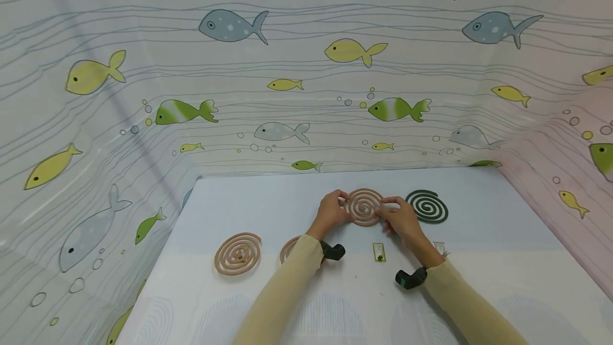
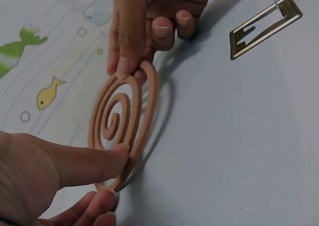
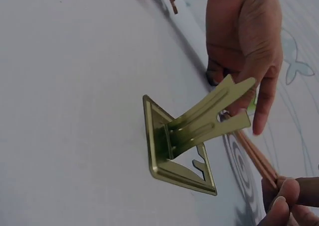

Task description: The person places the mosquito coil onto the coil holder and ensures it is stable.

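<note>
On a white tabletop [image 1: 335,302], a small gold metal stand [image 1: 379,256] is placed roughly between the two forearms; a forked tongue is bent upward from its flat frame, as is shown in the right wrist view. Just beyond the gold stand, on the far side from the person, a brown spiral coil [image 1: 364,207] is held by both hands. Its left edge is pinched by the left hand [image 1: 332,211], thumb on one face and fingers behind; its right edge is pinched between thumb and fingertips by the right hand [image 1: 401,220]. In the left wrist view the coil is seen tilted and raised, and its shadow is cast on the white surface.

Beyond and to the right of the gold stand, a dark green coil [image 1: 427,206] is laid flat. To the right of the stand, a pale metal piece [image 1: 439,247] is partly hidden by the right wrist. To the left of the stand, a second brown coil [image 1: 288,249] is largely covered by the left sleeve [image 1: 287,289], and farther left a third brown coil [image 1: 238,254] is fully seen. Behind the stand, a fish-patterned sheet [image 1: 330,142] is hung.
</note>
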`<action>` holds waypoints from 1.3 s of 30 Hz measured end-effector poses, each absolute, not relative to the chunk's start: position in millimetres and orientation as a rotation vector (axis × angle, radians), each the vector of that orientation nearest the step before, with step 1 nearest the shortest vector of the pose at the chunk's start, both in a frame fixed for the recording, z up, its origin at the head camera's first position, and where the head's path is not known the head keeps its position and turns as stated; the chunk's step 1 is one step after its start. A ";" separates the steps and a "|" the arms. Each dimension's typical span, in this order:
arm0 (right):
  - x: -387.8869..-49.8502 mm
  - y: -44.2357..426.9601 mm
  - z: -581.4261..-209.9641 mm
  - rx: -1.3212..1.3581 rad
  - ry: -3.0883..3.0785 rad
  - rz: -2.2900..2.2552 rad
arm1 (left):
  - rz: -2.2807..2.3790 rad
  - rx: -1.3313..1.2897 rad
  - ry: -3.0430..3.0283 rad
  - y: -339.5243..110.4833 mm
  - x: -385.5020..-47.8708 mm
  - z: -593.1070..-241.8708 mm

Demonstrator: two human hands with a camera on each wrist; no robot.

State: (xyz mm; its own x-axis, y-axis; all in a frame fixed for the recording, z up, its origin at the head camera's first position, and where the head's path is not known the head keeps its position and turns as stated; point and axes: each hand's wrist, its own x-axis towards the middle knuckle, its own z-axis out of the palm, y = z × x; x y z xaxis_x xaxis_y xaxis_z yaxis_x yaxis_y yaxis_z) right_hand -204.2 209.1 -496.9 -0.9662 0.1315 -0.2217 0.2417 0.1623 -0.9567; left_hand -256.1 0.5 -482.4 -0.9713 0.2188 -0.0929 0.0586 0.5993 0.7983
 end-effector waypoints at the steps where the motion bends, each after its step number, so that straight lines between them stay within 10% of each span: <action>1: -204.0 210.1 -497.0 0.365 2.306 -1.968 | 1.324 0.228 2.630 0.2 -256.2 -482.9; 39: -189.9 225.1 -484.7 0.233 2.253 -2.053 | 1.827 0.339 2.125 -1.5 -239.5 -463.1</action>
State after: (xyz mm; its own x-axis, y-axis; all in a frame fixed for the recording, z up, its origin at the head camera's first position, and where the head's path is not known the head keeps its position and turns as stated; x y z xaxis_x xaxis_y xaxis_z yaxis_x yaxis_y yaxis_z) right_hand -189.9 225.1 -484.7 -0.9848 0.0555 -0.1646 0.1690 0.0879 -0.9817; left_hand -239.5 -1.5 -463.1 -0.9215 0.3790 -0.0845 -0.0267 0.1552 0.9875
